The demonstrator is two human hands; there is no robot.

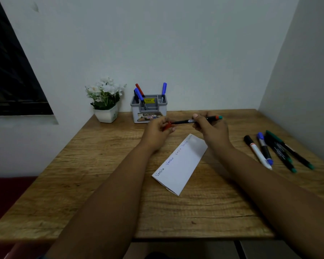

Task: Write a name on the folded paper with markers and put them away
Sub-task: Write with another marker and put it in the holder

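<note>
Red marker [195, 120]: pinched in right hand [211, 128], long axis level, tip leftward. Red cap [168, 126]: pinched in left hand [156, 132], touching the tip, coaxial.

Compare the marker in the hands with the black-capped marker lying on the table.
The held marker has a black barrel; the black-capped marker has a white one. The held marker is level above the table, in the right hand, its red cap in the left hand; the other lies capped and untouched. Both are slim markers.
</note>
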